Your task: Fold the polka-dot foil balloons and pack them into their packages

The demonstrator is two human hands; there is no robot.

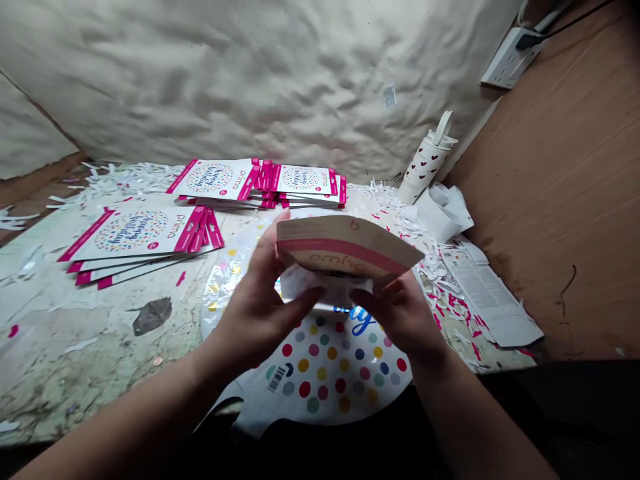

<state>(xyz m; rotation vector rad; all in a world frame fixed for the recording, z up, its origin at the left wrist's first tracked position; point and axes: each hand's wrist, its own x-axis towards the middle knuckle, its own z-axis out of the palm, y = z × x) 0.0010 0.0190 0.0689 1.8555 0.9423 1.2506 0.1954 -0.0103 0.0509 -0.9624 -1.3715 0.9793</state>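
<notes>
One packet [345, 248], card-coloured in the shadow with a pink band: held above the balloon [323, 373], directly before the person, long axis running from side to side, right end dipping slightly. Left hand [255, 293]: clamped on the packet's left end, thumb at the near edge. Right hand [413, 317]: clamped on its right end, thumb likewise turned inward; neither hand is nearer than the other. Between the thumbs, a pale layer, blurred; whether it belongs to the packet, one cannot tell. Balloon: one, white, many-coloured dots, lying flat beneath both hands, its near edge at the table's front. Beyond the packet's far edge, two stacks: far-left stack [215, 179] and far-middle stack [306, 180], side by side. Left of the balloon, near-left stack [137, 232], fanned; nearer the person, a stretch of bare table [100, 347], the widest open room. To the right, tighter: shreds [453, 307], a flattened carton [483, 297], crumpled paper [443, 213], and an upright, leaning bottle [425, 170] with hearts.
</notes>
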